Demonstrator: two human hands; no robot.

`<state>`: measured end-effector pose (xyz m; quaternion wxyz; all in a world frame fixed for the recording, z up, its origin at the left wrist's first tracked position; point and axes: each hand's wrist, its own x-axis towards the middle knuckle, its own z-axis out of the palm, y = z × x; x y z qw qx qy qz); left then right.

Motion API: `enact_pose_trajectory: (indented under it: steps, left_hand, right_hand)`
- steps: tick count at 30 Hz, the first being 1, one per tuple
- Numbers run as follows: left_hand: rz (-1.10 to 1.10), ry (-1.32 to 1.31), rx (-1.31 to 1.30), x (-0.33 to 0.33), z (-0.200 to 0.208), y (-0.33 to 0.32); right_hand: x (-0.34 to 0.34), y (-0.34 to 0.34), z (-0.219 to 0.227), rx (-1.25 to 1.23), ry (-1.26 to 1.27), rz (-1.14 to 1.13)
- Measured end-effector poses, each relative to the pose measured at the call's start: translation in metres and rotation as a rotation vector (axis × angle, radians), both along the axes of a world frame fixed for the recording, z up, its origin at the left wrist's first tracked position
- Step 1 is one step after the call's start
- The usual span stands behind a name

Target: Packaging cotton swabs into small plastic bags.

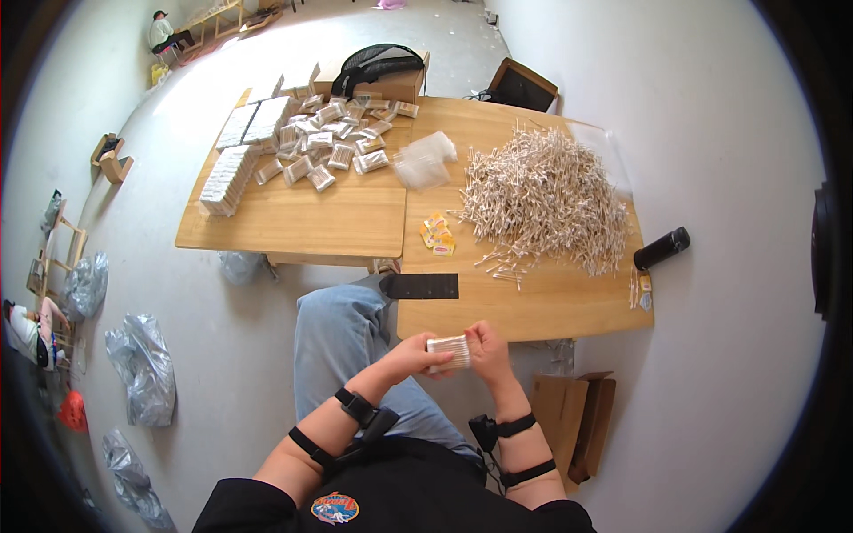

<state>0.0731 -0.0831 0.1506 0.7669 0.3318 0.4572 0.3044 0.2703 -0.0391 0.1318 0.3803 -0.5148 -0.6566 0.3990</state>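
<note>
A small clear packet of cotton swabs (452, 352) is held above my lap, just off the near edge of the table. My left hand (414, 357) grips its left end, thumb across the front. My right hand (488, 352) is closed at its right end, with the fingertips pinched at the packet's edge. On the table beyond lies a large heap of loose cotton swabs (542, 200). Yellow-and-white paper labels (437, 234) lie left of the heap, and a stack of clear plastic bags (425, 162) is farther back.
Filled swab packets (340, 155) lie scattered at the back left beside neatly stacked packets (229, 180). A black strip (425, 286) sits on the near table edge. A black bottle (662, 249) is by the right wall. A cardboard box (569, 426) stands below the table.
</note>
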Motion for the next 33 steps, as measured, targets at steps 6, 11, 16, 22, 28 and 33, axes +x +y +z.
enact_pose_trajectory:
  steps: [6,11,16,22,28,33]
  left_hand:
    - [-0.229,0.682,0.143,-0.078,0.014,0.061]
    - [0.959,0.079,0.204,-0.129,-0.01,0.135]
    - [0.267,0.901,0.546,-0.133,-0.065,0.186]
    - [-0.125,1.468,0.844,-0.092,-0.085,0.271]
    - [-0.208,1.595,0.568,-0.08,-0.081,0.309]
    - [-0.182,1.609,0.576,-0.092,-0.112,0.317]
  right_hand:
    - [0.025,0.052,-0.055,-0.041,-0.453,0.14]
    - [0.057,0.104,-0.088,0.379,-0.742,-0.162]
    - [0.046,0.109,-0.1,0.417,-0.85,-0.226]
    - [0.05,0.105,-0.093,0.37,-0.827,-0.243]
    - [0.053,0.106,-0.097,0.376,-0.804,-0.227]
    - [0.05,0.107,-0.093,0.387,-0.788,-0.225]
